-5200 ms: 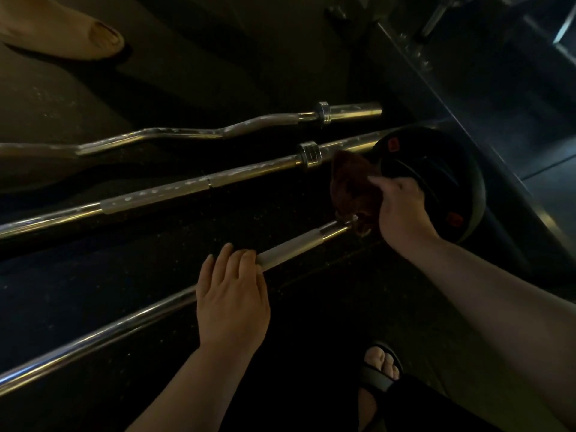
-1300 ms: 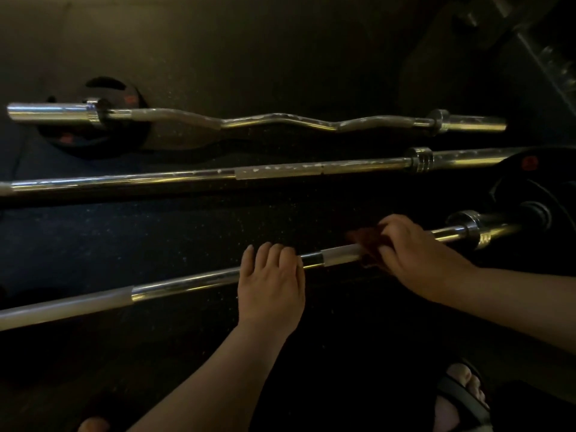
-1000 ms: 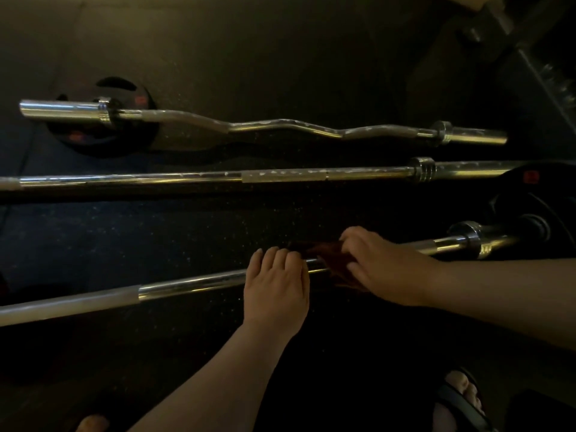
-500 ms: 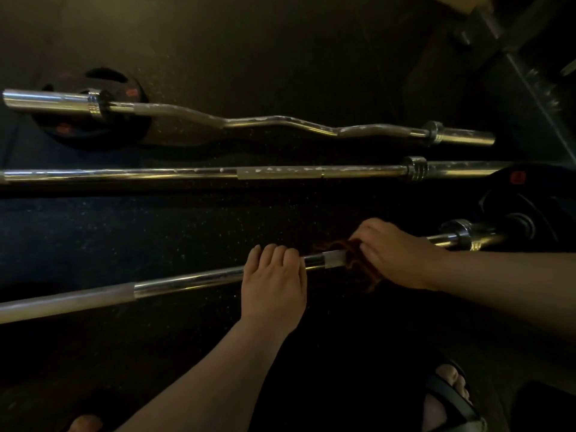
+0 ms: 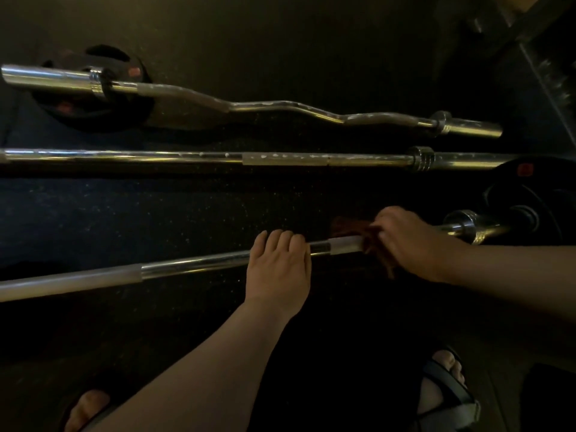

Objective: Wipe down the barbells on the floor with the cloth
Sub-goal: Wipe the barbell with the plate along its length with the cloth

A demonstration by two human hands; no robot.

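Dark speckled flooring (image 5: pixel 187 213) is crossed by the nearest barbell (image 5: pixel 193 264), chrome with dull white bands. It is clasped by the left hand (image 5: pixel 279 269), fingers curled over it; just beside, a dark red cloth (image 5: pixel 352 226) is squeezed around it by the right hand (image 5: pixel 411 241).

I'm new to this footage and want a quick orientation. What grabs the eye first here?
Three chrome bars lie side by side on the dark floor: a wavy curl bar farthest, a straight bar in the middle, and the nearest bar under both hands. There the left hand curls over the shaft and the right hand grips a dark red cloth around it, with a black weight plate at its right end.
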